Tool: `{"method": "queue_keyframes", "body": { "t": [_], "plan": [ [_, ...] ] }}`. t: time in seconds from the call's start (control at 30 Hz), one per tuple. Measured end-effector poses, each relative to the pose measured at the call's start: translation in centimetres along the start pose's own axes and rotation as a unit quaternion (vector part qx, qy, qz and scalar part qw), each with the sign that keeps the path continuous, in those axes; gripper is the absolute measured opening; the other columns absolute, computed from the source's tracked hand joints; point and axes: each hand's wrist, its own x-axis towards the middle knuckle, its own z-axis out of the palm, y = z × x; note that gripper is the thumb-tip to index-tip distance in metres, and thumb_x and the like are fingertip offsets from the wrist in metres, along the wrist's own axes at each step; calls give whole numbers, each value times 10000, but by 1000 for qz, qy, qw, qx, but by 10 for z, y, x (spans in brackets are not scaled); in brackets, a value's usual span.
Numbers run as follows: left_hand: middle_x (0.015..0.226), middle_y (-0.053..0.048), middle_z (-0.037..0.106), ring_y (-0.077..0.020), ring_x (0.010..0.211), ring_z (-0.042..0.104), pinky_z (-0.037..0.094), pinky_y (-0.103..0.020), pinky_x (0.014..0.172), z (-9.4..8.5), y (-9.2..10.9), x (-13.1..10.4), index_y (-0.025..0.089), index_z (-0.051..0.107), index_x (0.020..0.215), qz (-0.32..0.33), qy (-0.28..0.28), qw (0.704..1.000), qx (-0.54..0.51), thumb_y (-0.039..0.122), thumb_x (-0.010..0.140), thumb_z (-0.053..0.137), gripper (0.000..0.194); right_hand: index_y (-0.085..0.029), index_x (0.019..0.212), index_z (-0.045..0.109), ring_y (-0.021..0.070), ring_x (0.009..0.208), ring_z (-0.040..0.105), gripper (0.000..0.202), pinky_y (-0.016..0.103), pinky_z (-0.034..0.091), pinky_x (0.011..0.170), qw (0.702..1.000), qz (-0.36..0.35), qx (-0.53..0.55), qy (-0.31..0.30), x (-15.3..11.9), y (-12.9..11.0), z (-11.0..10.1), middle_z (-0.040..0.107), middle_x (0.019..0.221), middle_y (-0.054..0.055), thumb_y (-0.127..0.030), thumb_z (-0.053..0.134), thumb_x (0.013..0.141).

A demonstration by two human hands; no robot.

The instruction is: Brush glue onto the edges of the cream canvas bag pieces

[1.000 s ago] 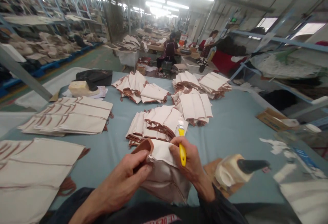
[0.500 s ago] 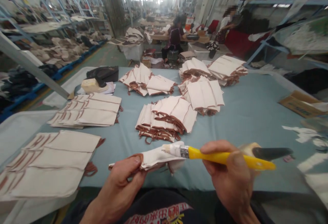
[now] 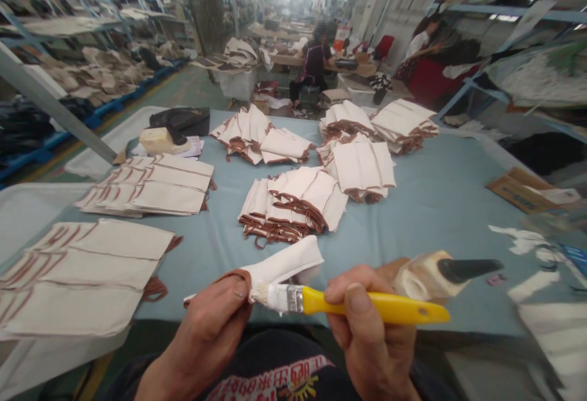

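I see a long workshop hall with shelving on both sides and a wide blue-grey surface [image 3: 431, 205] in front of me, its near edge running just under my hands. My left hand [image 3: 215, 321] has its grip pinched shut on a folded cream cloth piece [image 3: 284, 263], thumb on top near the brown trim, holding it just above the near edge. My right hand [image 3: 367, 327] has its grip wrapped tight round the yellow handle of a brush [image 3: 348, 304], which lies almost level with its bristles touching the cloth just beside my left thumb. Both wrists come in low from the bottom, the hands close together and palms turned inward. Just behind my right hand sits a pale pot with a dark handle [image 3: 440, 269]. Further out lie a fanned pile of cloth pieces [image 3: 293, 205] at the middle and flat stacks [image 3: 92, 266] to the left. The bare stretch is on the right, between the pot and a cardboard box [image 3: 523, 190] near the far right edge.
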Motion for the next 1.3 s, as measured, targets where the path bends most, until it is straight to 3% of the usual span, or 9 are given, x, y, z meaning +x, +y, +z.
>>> {"method": "queue_keyframes", "body": {
  "t": [0.17,0.27,0.47,0.6,0.9,1.0,1.13,1.23,1.3],
  "plan": [
    [676,1,659,-143,595,641,521,-203,596,3,1,-1,224,590,788,13,-9,1000,-21,-45,912,512,307,-222,774,706,83,356,402,388,176,264,347,998,19,7,56,-9,-1,3,458,465,-61,-478,608,1048],
    [691,8,678,-134,604,651,525,-186,605,6,1,0,228,594,807,20,-7,999,-30,-38,915,522,296,-227,773,708,82,373,380,397,193,284,373,998,29,16,53,-16,0,7,459,493,-62,-485,595,1053],
    [673,3,661,-141,606,645,531,-196,613,8,-5,1,222,606,794,4,-6,999,-32,-31,914,526,291,-220,814,697,69,333,342,326,183,197,321,998,-39,27,35,-13,10,7,495,509,-59,-383,569,1066],
    [673,14,664,-142,626,672,553,-192,653,8,-10,2,225,607,800,22,-5,999,-39,-11,904,541,265,-204,815,705,58,339,301,365,172,202,346,998,8,68,7,-12,15,11,437,482,-79,-430,568,1066],
    [689,16,662,-124,637,665,537,-174,668,15,-14,15,214,607,777,21,8,998,-52,-37,889,512,291,-214,764,693,75,341,322,404,187,194,332,996,49,70,36,6,18,5,439,476,-67,-503,614,1034],
    [683,13,675,-122,623,660,517,-173,638,17,-12,19,204,653,769,-29,-6,997,-78,18,925,544,266,-234,755,665,87,354,304,403,200,250,342,993,40,59,93,21,20,-2,375,458,-87,-526,623,1029],
    [729,1,719,-155,656,685,533,-198,620,14,-9,29,197,746,825,-177,-54,973,-140,186,976,577,227,-223,748,668,75,367,302,398,184,249,351,990,18,60,124,39,22,-12,384,465,-90,-521,655,1011],
    [716,-7,704,-189,686,679,561,-231,623,10,-12,38,191,794,888,-285,-81,929,-223,354,965,654,228,-214,725,673,53,365,294,384,163,214,341,985,-20,75,155,49,20,-16,397,492,-92,-495,697,987],
    [689,-4,680,-173,610,627,534,-226,541,8,-16,42,186,807,962,-354,-101,880,-300,469,940,714,299,-217,739,687,47,359,287,362,159,217,338,985,-41,80,146,51,16,-17,406,497,-93,-464,685,1004]
  ]
}}
